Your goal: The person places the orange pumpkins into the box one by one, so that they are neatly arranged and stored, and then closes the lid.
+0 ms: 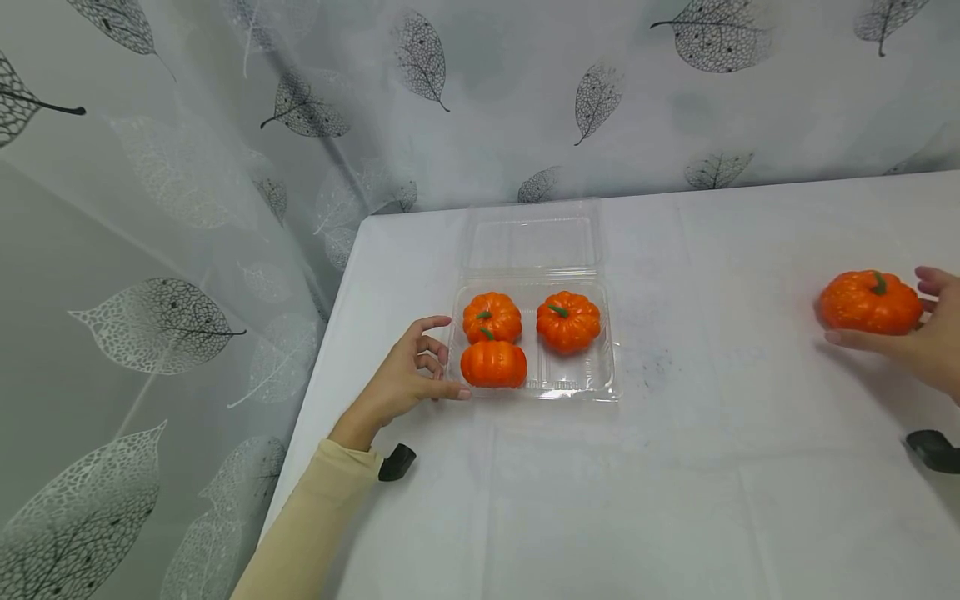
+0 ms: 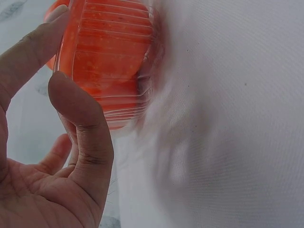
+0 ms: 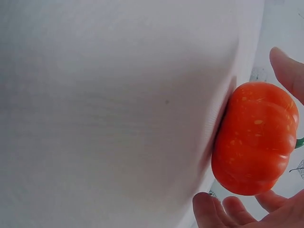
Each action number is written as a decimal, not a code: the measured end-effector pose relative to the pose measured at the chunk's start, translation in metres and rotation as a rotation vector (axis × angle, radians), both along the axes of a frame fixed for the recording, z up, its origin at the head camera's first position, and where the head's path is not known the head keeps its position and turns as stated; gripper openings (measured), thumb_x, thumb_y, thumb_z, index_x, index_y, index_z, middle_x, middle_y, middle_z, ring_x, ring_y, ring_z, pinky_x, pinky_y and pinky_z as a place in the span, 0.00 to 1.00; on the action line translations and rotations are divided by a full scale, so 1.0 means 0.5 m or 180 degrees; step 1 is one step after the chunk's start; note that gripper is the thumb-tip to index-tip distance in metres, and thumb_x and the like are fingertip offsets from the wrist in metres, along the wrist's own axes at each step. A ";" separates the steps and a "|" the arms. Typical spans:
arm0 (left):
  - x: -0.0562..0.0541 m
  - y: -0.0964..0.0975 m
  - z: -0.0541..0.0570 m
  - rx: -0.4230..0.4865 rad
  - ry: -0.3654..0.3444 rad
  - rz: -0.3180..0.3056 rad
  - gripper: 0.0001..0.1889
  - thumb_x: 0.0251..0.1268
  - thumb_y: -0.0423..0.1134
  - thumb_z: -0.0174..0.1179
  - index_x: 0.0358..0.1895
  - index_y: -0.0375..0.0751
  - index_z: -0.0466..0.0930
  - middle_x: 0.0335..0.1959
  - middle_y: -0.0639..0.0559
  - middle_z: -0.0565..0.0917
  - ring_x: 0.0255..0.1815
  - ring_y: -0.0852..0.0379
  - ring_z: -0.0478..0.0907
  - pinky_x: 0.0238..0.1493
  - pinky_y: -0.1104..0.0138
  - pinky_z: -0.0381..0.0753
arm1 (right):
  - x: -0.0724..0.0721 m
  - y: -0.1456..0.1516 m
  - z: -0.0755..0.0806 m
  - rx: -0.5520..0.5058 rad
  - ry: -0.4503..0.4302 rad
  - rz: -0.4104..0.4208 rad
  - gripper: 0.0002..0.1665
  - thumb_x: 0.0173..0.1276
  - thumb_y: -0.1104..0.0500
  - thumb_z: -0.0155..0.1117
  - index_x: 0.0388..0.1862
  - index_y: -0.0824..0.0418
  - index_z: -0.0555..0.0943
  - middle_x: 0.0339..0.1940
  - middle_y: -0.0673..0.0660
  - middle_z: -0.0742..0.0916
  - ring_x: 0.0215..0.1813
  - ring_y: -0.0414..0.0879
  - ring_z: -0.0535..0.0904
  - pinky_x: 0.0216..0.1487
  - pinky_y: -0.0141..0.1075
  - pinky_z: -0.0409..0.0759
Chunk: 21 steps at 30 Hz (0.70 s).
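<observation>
A clear plastic clamshell container (image 1: 611, 367) lies with its lid (image 1: 532, 237) folded back. Inside are three small orange pumpkins: one at back left (image 1: 491, 315), one at front left tipped on its side (image 1: 493, 365), and one on the right (image 1: 567, 323). My left hand (image 1: 401, 375) holds the container's near left corner, thumb and bent fingers at its rim (image 2: 61, 61). Far to the right, a larger orange pumpkin (image 1: 868, 302) with a green stem rests on the table. My right hand (image 1: 933, 333) is spread around it, thumb and fingers (image 3: 205, 209) on opposite sides, partly out of frame.
White cloth covers the table (image 1: 675, 483). Behind it and on the left hangs a grey curtain (image 1: 487, 100) with a leaf print. Black pieces show at the left wrist (image 1: 397, 462) and the right wrist (image 1: 933, 451).
</observation>
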State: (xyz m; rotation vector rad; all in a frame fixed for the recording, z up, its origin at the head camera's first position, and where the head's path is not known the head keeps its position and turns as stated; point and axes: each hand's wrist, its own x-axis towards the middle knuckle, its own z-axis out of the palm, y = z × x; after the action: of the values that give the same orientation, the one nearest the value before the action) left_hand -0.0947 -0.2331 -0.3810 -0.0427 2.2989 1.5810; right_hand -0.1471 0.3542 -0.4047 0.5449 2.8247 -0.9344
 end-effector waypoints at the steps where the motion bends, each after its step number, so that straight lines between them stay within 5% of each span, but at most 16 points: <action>1: 0.000 0.000 0.000 0.0003 -0.0003 0.0007 0.53 0.42 0.33 0.83 0.74 0.54 0.61 0.43 0.44 0.74 0.29 0.50 0.72 0.27 0.56 0.82 | 0.000 0.000 -0.001 0.0004 -0.0019 -0.0008 0.67 0.68 0.37 0.65 0.80 0.71 0.36 0.78 0.79 0.44 0.75 0.78 0.46 0.67 0.69 0.55; 21: -0.001 -0.002 -0.004 0.0017 -0.0001 -0.0014 0.53 0.43 0.33 0.83 0.74 0.53 0.60 0.44 0.43 0.74 0.29 0.50 0.72 0.27 0.56 0.81 | 0.002 -0.006 -0.007 0.0051 -0.0048 -0.0083 0.62 0.69 0.40 0.65 0.80 0.73 0.39 0.76 0.80 0.48 0.70 0.77 0.51 0.67 0.68 0.57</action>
State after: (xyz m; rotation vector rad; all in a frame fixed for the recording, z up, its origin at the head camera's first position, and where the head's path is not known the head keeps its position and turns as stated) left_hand -0.0951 -0.2339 -0.3828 -0.0367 2.2927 1.5849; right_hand -0.1463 0.3510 -0.4081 0.5896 2.8207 -0.9090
